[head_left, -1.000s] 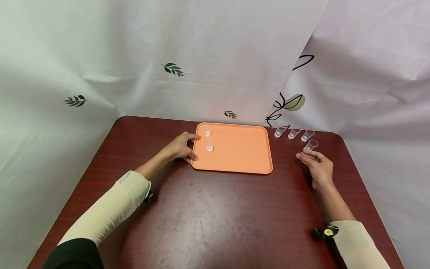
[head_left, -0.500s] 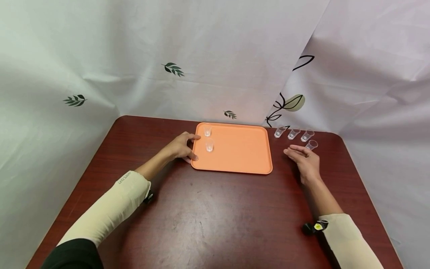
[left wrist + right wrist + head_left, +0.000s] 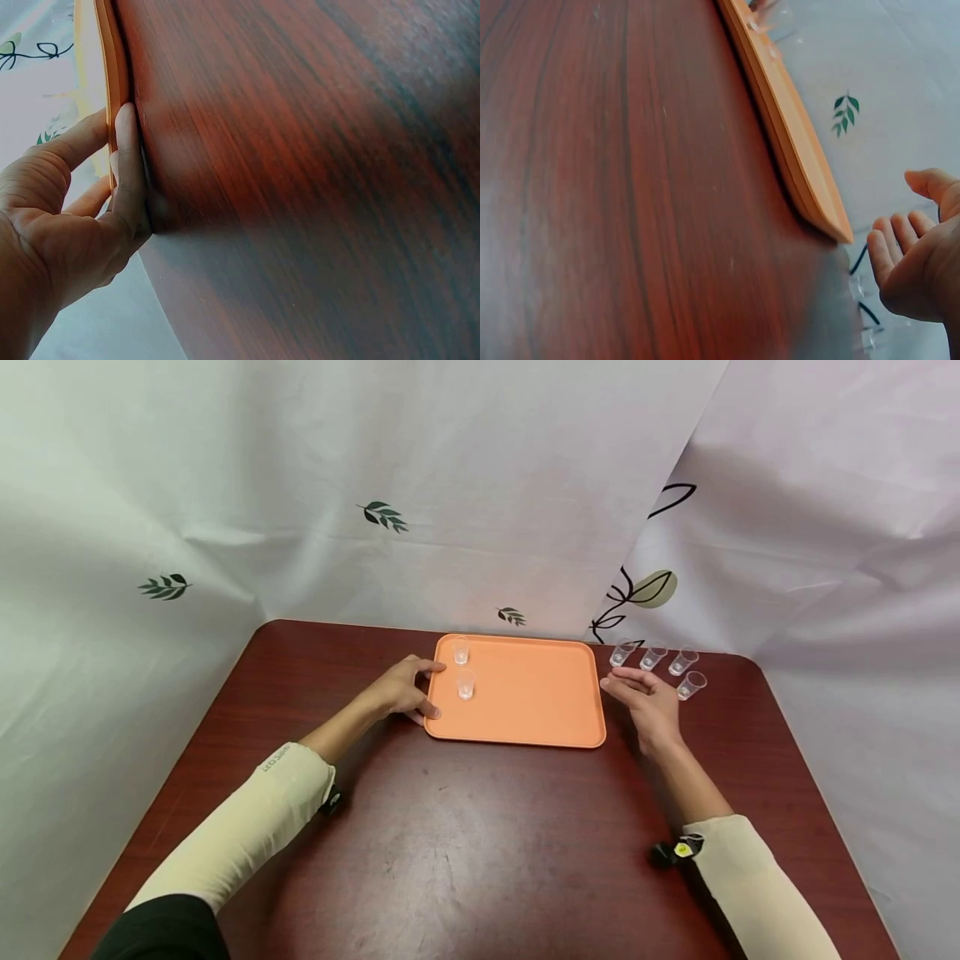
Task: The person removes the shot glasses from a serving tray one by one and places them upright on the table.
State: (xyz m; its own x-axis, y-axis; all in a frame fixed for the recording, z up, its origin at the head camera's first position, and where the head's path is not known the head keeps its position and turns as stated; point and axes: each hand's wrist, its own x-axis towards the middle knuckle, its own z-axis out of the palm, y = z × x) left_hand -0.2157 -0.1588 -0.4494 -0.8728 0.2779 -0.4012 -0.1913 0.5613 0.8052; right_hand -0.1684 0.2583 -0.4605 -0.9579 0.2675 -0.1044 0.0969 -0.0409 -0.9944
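An orange tray [image 3: 525,693] lies near the table's back edge. My left hand [image 3: 405,687] grips its left edge; in the left wrist view, fingers of that hand [image 3: 79,217] lie on both sides of the tray rim [image 3: 114,67]. Two small clear cups stand on the tray's left part, a rear cup [image 3: 461,651] and a front cup [image 3: 465,685]. Just off the tray's right edge is my right hand [image 3: 651,706], holding nothing, its fingers extended and thumb apart in the right wrist view. Several more clear cups stand beyond it, the nearest cup [image 3: 692,686] at its right.
A row of clear cups [image 3: 653,657] stands along the back right of the dark red wooden table [image 3: 480,843]. Behind the table hangs a pale curtain [image 3: 450,485] with leaf prints, and it runs along both sides too.
My right hand has moved left, away from the nearest right-hand cup and up to the tray's right edge. The left hand, the tray and the cups have stayed in place.
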